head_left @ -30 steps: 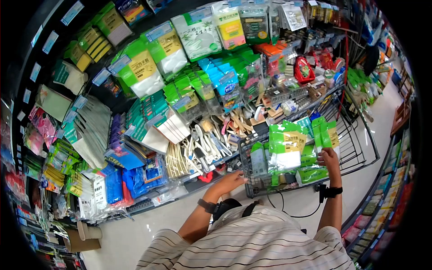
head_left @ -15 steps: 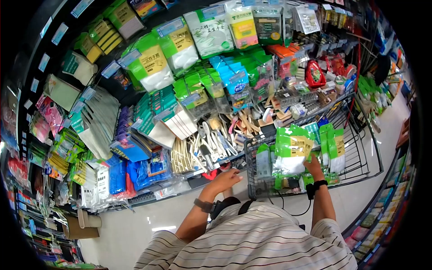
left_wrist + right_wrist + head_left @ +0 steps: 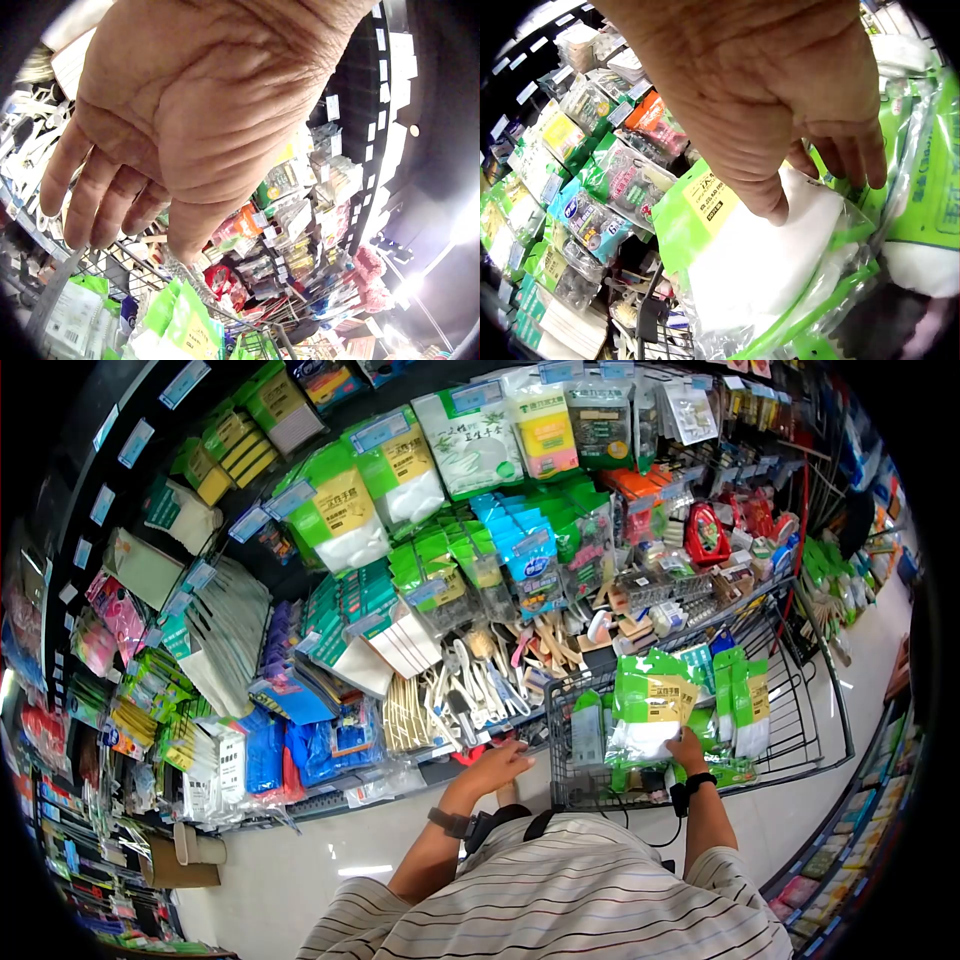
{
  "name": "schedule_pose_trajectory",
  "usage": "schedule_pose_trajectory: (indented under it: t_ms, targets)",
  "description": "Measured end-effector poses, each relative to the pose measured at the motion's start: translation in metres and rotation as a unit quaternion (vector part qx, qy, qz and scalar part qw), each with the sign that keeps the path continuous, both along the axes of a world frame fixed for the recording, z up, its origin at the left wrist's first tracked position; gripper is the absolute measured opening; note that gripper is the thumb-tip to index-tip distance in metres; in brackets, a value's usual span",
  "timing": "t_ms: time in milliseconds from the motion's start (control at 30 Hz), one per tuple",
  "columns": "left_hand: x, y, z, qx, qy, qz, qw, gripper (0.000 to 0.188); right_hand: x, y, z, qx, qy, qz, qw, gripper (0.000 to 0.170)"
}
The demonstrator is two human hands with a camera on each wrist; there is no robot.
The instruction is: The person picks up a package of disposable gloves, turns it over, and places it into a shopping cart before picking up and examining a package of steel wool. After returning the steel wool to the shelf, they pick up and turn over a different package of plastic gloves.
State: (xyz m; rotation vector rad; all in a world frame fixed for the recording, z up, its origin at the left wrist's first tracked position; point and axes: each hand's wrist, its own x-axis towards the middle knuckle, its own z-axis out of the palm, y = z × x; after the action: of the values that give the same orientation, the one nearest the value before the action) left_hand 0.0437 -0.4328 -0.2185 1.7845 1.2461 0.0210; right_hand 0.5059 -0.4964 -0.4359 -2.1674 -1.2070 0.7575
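My right hand (image 3: 685, 752) is at the lower right edge of a green-topped package (image 3: 640, 710) with white contents, in the wire cart. In the right wrist view the thumb of the right hand (image 3: 780, 112) presses on the white front of this package (image 3: 757, 247), with the other fingers curled at its far side. Green packages (image 3: 742, 705) stand just right of it. My left hand (image 3: 498, 768) hangs beside the cart's left end, holding nothing; in the left wrist view the left hand (image 3: 187, 112) shows its palm and relaxed fingers.
The wire cart (image 3: 830, 745) stands against the shelf front. Hanging glove packs (image 3: 335, 505), brushes and utensils (image 3: 480, 690), and blue bags (image 3: 265, 755) fill the shelves at left and ahead. Another shelf (image 3: 850, 860) runs along the right, beyond tiled floor (image 3: 285, 880).
My right hand has left the green packages at the cart's right and moved left and down to the package beside them. The left hand remains near the cart; the view has shifted slightly.
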Motion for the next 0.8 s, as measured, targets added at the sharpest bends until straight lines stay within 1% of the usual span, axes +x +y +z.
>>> schedule_pose_trajectory:
  t_ms: [200, 300, 400, 567, 600, 700, 800]
  targets:
    - [0.004, 0.002, -0.001, -0.003, 0.0, -0.006, 1.0, 0.064, 0.006, 0.002, -0.01, 0.006, 0.007, -0.005, 1.0, 0.04]
    - [0.005, 0.003, -0.002, 0.003, -0.018, 0.003, 1.0, 0.068, 0.008, 0.003, -0.023, 0.031, -0.011, -0.027, 0.999, 0.038]
    - [0.003, 0.002, -0.006, -0.002, -0.026, 0.004, 1.0, 0.068, 0.011, 0.002, -0.032, 0.039, -0.002, -0.038, 0.999, 0.038]
    - [0.002, 0.001, -0.007, -0.003, -0.006, -0.004, 1.0, 0.066, 0.017, 0.002, -0.041, 0.019, 0.093, -0.071, 0.993, 0.033]
    - [0.002, 0.001, -0.007, -0.004, -0.005, -0.003, 1.0, 0.066, 0.018, 0.002, -0.039, 0.011, 0.108, -0.08, 0.991, 0.032]
    - [0.001, 0.0, -0.008, -0.004, -0.006, -0.002, 1.0, 0.067, 0.008, 0.0, -0.009, 0.017, 0.115, -0.083, 0.99, 0.03]
    - [0.003, -0.002, -0.005, -0.002, 0.002, -0.003, 1.0, 0.067, 0.001, -0.004, 0.017, 0.018, 0.172, -0.115, 0.978, 0.033]
